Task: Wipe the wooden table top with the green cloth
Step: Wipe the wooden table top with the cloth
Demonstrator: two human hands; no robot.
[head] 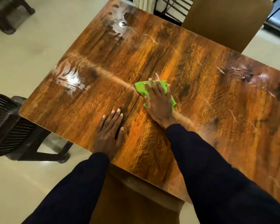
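A glossy wooden table top (200,75) fills most of the head view, with shiny wet-looking patches at its far left and far corner. My right hand (158,102) presses flat on a bright green cloth (140,88) near the middle of the table, and most of the cloth is hidden under the palm and fingers. My left hand (109,131) lies flat on the bare wood near the front edge, fingers together, holding nothing. Both arms wear dark sleeves.
A dark wicker chair (5,123) stands at the table's left side. A tan chair back (225,20) rises beyond the far edge, and another tan chair (136,199) sits under the near edge. Pale floor (23,54) surrounds the table.
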